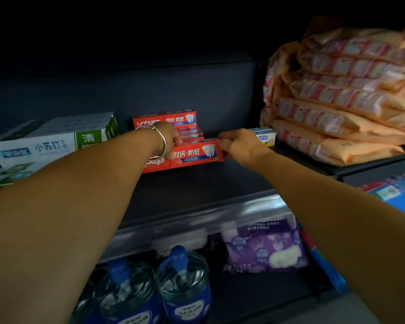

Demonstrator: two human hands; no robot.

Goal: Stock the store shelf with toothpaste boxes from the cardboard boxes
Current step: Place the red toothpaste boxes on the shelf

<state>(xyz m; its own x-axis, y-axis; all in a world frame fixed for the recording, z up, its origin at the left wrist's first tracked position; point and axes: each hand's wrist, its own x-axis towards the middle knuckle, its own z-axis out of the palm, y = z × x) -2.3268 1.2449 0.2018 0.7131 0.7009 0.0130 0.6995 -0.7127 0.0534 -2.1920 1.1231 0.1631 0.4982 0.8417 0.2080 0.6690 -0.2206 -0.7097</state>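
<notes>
A red toothpaste box (192, 155) lies lengthwise on the dark shelf (197, 188), in front of a stack of the same red boxes (173, 119). My left hand (171, 136), with a silver bangle on the wrist, grips the box's left part from above. My right hand (239, 146) pinches the box's right end. A small white and blue toothpaste box (265, 136) sits just behind my right hand. No cardboard box is in view.
White and green toothpaste cartons (54, 139) fill the shelf's left side. Stacked orange packets (341, 101) rise on the right shelf. Below the shelf edge stand water bottles (180, 284) and a purple packet (264, 249). Blue packs (395, 188) lie at the right.
</notes>
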